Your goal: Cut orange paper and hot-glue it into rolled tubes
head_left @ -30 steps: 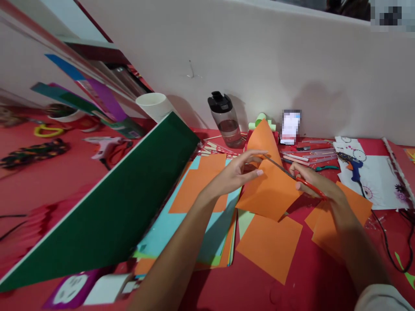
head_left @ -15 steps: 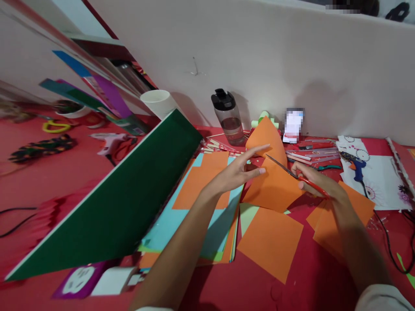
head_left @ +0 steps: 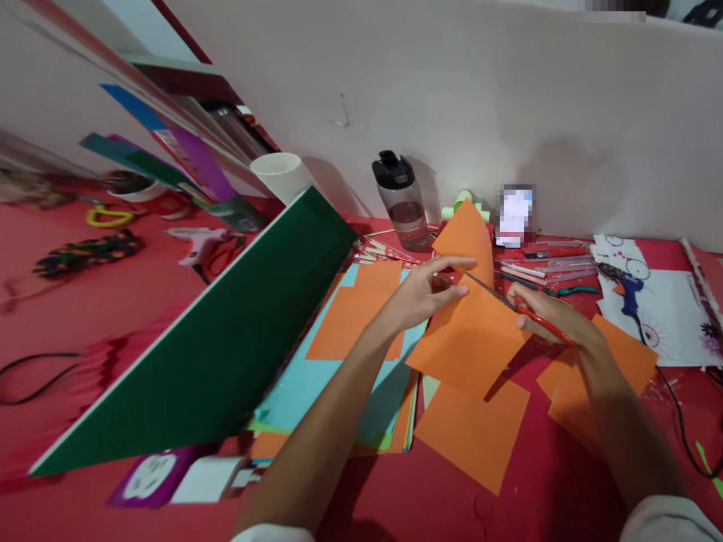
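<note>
My right hand (head_left: 539, 312) is closed around the red handles of a pair of scissors (head_left: 543, 322). Their dark blades point left and lie in a sheet of orange paper (head_left: 466, 331), between its near part and a far flap that curls upward. From the left, my left hand (head_left: 426, 290) grips the edge of this sheet, thumb on the near part and forefinger by the flap. Below it, another orange square (head_left: 474, 433) rests on the red table, partly covered. More orange pieces (head_left: 581, 391) lie under my right forearm.
A green board (head_left: 197, 354) leans at left beside a stack of coloured paper (head_left: 339, 391). Behind stand a water bottle (head_left: 402, 203), a white cup (head_left: 279, 173) and a phone (head_left: 515, 214). A blue glue gun (head_left: 628, 293) lies right, a pink one (head_left: 203, 242) left.
The near part of the orange sheet has swung down and left, covering more of the square below. My left thumb and fingers have closed in on the sheet. The scissors stay at the cut.
</note>
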A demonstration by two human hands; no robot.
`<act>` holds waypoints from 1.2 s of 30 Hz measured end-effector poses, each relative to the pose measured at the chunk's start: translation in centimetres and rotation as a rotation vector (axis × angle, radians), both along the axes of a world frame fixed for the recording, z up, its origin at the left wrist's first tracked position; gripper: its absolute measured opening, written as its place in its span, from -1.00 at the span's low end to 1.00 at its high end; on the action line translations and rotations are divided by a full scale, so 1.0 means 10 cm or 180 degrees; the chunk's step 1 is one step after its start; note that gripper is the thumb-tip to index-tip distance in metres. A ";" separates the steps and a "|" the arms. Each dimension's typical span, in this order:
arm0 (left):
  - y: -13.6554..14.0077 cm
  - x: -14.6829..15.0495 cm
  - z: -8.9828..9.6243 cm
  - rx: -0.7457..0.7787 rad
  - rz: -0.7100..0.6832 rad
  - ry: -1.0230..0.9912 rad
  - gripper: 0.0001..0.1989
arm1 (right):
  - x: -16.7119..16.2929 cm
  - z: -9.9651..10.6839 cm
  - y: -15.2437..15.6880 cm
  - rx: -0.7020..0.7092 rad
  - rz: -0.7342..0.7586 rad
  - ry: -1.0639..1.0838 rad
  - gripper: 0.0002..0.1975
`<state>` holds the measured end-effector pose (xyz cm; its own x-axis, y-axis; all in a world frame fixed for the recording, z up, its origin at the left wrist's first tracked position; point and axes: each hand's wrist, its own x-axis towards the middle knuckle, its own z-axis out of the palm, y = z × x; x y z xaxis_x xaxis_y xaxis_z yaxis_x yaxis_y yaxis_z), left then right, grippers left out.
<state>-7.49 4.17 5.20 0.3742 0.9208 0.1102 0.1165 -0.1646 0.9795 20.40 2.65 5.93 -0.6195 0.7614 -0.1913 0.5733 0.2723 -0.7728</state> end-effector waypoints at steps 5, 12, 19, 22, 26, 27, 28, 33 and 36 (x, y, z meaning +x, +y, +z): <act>0.00 -0.01 -0.01 0.0029 0.0018 0.0068 -0.56 | -0.02 0.03 -0.02 0.0008 -0.0044 -0.0040 -0.68; 0.00 -0.02 -0.02 -0.0014 0.0043 0.0091 -0.53 | -0.06 0.06 -0.03 -0.0104 -0.0179 -0.0146 -0.67; 0.04 -0.04 -0.09 0.0017 0.0036 0.0121 -0.50 | -0.05 0.05 -0.02 -0.0149 -0.0212 -0.0141 -0.68; 0.04 -0.05 -0.09 0.0006 0.0045 0.0144 -0.49 | -0.06 0.05 -0.03 -0.0219 -0.0236 -0.0132 -0.68; 0.04 -0.05 -0.09 0.0000 0.0027 0.0098 -0.47 | -0.07 0.03 -0.02 -0.0229 -0.0262 -0.0095 -0.67; 0.04 -0.05 -0.09 0.0002 0.0015 0.0081 -0.47 | -0.06 0.01 -0.02 -0.0246 -0.0256 -0.0071 -0.66; 0.04 -0.05 -0.09 0.0000 0.0002 0.0069 -0.46 | -0.06 0.00 -0.01 -0.0281 -0.0251 -0.0048 -0.65; 0.04 -0.05 -0.08 -0.0047 -0.0029 0.0077 -0.45 | -0.06 -0.04 0.00 -0.0268 -0.0161 0.0024 -0.56; 0.04 -0.06 -0.07 -0.0051 -0.0024 0.0075 -0.45 | -0.07 -0.03 0.00 -0.0174 -0.0095 0.0077 -0.50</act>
<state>-8.04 4.56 4.46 0.3833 0.9195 0.0866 0.1384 -0.1499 0.9790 19.66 2.67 5.66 -0.6016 0.7684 -0.2183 0.5615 0.2123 -0.7998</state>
